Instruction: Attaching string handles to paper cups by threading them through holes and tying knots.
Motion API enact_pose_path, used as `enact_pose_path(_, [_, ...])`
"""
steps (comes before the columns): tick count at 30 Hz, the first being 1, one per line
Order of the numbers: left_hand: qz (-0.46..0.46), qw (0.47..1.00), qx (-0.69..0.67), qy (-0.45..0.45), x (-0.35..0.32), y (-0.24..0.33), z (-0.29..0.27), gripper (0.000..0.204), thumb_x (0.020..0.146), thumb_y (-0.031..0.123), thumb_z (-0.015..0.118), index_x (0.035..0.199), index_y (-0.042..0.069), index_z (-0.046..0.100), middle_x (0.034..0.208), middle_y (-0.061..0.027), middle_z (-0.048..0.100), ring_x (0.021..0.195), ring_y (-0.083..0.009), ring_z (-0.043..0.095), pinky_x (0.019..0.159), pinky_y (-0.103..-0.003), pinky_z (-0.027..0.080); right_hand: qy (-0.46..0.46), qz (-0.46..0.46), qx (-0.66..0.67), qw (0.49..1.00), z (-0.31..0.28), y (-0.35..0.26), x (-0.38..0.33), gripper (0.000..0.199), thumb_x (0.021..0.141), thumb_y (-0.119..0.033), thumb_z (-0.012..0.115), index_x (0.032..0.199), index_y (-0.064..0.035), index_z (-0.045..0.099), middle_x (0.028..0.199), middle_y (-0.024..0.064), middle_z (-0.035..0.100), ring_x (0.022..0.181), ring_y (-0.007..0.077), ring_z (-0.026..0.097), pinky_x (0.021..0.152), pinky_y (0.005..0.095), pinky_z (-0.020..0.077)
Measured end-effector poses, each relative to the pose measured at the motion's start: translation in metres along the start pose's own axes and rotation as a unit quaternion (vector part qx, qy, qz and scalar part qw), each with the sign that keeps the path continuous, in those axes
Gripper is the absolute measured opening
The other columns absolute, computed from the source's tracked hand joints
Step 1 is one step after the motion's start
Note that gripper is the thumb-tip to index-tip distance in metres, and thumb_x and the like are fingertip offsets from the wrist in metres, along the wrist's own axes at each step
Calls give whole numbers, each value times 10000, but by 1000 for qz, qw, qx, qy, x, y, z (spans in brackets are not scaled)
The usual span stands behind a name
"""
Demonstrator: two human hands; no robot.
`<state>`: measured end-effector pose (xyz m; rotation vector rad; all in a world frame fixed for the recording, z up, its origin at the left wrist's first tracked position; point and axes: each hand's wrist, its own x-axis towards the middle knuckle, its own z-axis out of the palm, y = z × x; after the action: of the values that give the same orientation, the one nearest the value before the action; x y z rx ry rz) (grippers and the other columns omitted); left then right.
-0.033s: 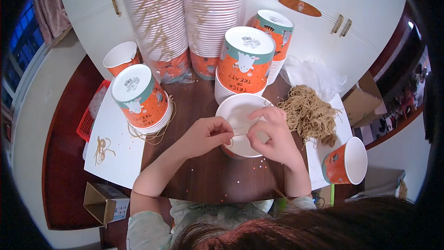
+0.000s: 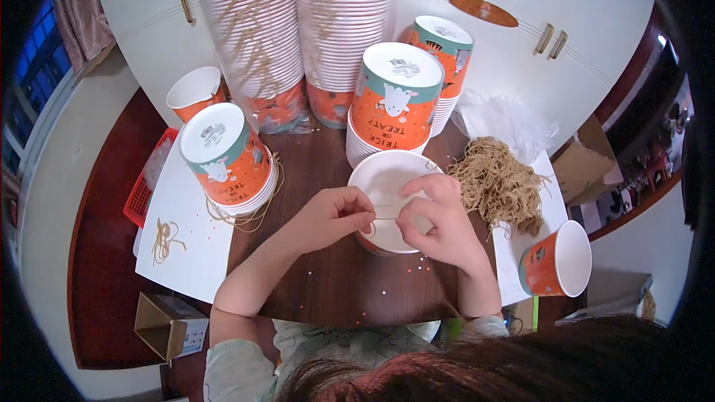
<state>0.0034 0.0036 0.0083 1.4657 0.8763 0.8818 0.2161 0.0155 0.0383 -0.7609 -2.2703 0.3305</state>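
Cord (image 2: 385,218) stretched between both hands (image 2: 328,217), white-lined paper bucket (image 2: 372,179) beneath

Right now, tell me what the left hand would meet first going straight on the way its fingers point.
Beyond the cord the left hand pinches, probably the right hand, above the open cup, though depth is unclear.

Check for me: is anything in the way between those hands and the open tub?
Nothing visible is. The fingers of the left hand and right hand reach over the open tub, with a thin cord between them. The upside-down tubs stand behind it, beyond the hands.
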Motion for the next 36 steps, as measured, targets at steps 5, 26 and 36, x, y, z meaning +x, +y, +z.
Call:
enact_pose_path(5, [-29,995,-99,-14,1,-3,-6,43,826,31,540,836,10,504,748,-45,592,710,-102,576,657,-230,468,-96,-91,18,991,7,-19,-4,121,631,-129,689,724,-155,616,808,-27,522,790,154,497,776,333,286])
enact_pose_path(26, [-3,1000,2,-20,-2,0,-9,106,780,54,609,821,39,513,760,-1,556,695,-52,514,613,-192,417,-45,64,67,995,30,-12,1,171,692,-130,691,732,-57,541,667,73,576,602,235,582,572,335,442])
enact_pose_path(36, [-17,999,-18,-37,-4,-1,-6,154,768,79,648,775,43,499,718,4,547,649,-47,499,557,-186,398,-46,96,125,986,28,-12,-1,140,705,-55,658,741,-45,523,662,69,556,599,209,583,531,305,457])
